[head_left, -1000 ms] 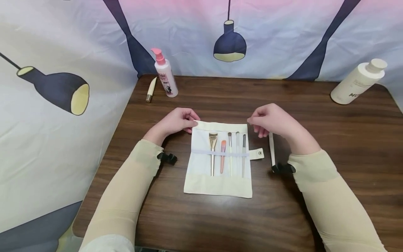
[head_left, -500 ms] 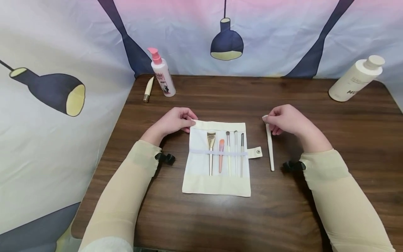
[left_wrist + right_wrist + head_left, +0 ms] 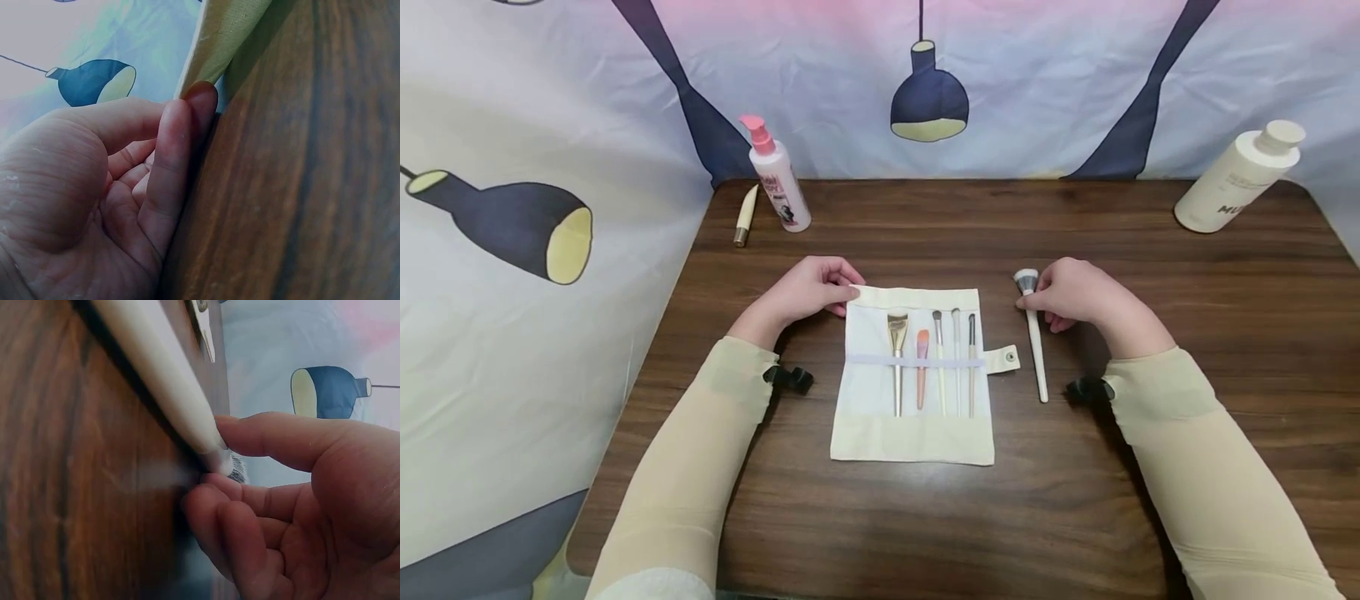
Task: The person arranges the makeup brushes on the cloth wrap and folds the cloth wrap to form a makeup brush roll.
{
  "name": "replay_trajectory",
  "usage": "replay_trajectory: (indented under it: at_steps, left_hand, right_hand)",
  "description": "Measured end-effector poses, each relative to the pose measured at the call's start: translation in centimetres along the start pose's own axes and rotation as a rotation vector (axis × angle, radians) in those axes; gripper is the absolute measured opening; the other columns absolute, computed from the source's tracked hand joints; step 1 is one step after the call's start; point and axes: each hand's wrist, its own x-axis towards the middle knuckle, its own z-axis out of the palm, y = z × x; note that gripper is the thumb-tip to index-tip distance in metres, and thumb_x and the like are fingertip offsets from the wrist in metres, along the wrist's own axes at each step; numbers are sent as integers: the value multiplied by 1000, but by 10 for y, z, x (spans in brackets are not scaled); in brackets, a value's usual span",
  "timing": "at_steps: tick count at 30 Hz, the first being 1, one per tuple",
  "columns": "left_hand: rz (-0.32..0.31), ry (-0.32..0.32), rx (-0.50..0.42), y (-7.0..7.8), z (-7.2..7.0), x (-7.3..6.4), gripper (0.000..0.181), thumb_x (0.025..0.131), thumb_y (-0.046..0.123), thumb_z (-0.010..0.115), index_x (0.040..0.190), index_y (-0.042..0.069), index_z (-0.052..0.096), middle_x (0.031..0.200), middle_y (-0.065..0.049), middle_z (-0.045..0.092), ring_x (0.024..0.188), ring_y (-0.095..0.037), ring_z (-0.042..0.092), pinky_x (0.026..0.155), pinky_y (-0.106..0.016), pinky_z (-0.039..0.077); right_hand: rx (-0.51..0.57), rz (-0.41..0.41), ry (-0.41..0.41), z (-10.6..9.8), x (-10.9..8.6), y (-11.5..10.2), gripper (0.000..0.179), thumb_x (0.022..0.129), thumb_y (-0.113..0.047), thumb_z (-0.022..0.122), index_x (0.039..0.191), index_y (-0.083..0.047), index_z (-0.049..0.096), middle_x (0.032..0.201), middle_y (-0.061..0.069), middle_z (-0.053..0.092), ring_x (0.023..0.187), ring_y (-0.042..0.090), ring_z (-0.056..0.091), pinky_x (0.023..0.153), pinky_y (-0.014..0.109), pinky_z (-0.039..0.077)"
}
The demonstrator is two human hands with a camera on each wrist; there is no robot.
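Note:
A cream fabric brush roll (image 3: pixel 912 439) lies unrolled in front of me, its snap tab (image 3: pixel 1002 359) sticking out to the right. Under its elastic band sit a wide gold makeup brush (image 3: pixel 897 335), a short pink brush (image 3: pixel 922 375) and three slim brushes (image 3: pixel 957 379). My left hand (image 3: pixel 807 296) pinches the roll's top left corner (image 3: pixel 215 47) between thumb and fingers. To the right of the roll, my right hand (image 3: pixel 1078 292) holds a white-handled makeup brush (image 3: pixel 1037 358) just below its head, thumb on one side and fingers on the other. Its pale bristles point away from me.
At the back left stand a white pump bottle (image 3: pixel 781 187) with a pink top and, beside it, a cream tube (image 3: pixel 745 215) lying down. A large white bottle (image 3: pixel 1228 183) stands at the back right. A printed cloth (image 3: pixel 842 100) hangs behind the wooden table (image 3: pixel 880 533).
My right hand has moved right, away from the roll's top right corner, and taken hold of the white-handled brush. My left hand has stayed at the roll's corner.

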Motion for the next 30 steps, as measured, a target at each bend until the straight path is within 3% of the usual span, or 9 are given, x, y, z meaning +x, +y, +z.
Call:
replay_trajectory:
  at_steps: [9, 13, 20, 24, 30]
  left_hand:
    - [6, 14, 12, 2, 2, 1, 17, 98, 6, 68, 113, -1, 69, 95, -14, 69, 79, -17, 69, 70, -30, 64]
    - [-20, -2, 16, 2, 1, 1, 18, 99, 8, 69, 115, -1, 69, 96, -13, 70, 80, -17, 70, 72, -30, 64]
    - [8, 24, 22, -1, -5, -1, 18, 99, 7, 68, 114, -2, 68, 95, -13, 69, 79, -16, 69, 70, -29, 64]
    - [-21, 1, 10, -4, -3, -1, 19, 98, 7, 69, 114, -2, 69, 94, -13, 70, 79, -16, 70, 71, -29, 64]
    - [0, 12, 21, -4, 2, 0, 19, 98, 9, 69, 114, -1, 69, 94, -14, 68, 77, -16, 69, 69, -29, 64]
  right_hand:
    - [-7, 15, -14, 5, -1, -8, 30, 93, -29, 71, 88, 0, 65, 65, 7, 66, 56, 14, 68, 57, 30, 61]
    - [85, 15, -43, 3, 1, -8, 28, 94, -26, 70, 89, 1, 62, 66, 6, 64, 58, 14, 66, 59, 30, 62]
    - [277, -62, -8, 3, 8, -9, 24, 98, -22, 65, 91, 0, 60, 75, 7, 65, 66, 16, 67, 64, 32, 63]
    - [336, -72, -11, 4, 7, -6, 24, 101, -21, 63, 99, 3, 64, 82, 7, 67, 72, 16, 67, 68, 33, 64]
    - [471, -113, 14, 1, 2, -6, 30, 103, -17, 59, 115, 10, 63, 82, 5, 68, 73, 14, 65, 68, 29, 63]
